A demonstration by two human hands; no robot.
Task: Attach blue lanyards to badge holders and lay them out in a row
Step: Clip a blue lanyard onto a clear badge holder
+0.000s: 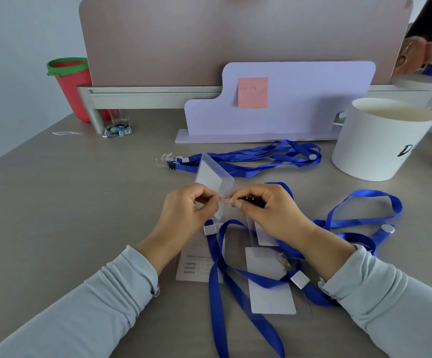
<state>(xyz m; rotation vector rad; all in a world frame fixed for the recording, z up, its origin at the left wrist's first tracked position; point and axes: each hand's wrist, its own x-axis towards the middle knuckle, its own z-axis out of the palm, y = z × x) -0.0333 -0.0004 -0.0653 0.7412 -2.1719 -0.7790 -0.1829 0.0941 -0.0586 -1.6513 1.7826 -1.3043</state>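
We are clipping now. Our left hand (189, 211) pinches the clear holder (213, 174) up over the desk (80, 202); our right hand (270, 211) pinches the clip (249, 200) (its lanyard (372, 193) trails right). Next, we think, the clip must bite the holder's top edge.

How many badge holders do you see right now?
4: a clear holder in the left hand; a printed-card holder below the left wrist; a white-card holder near the right wrist; a fourth holder partly under the right hand, which pinches a lanyard clip. Others may be covered.
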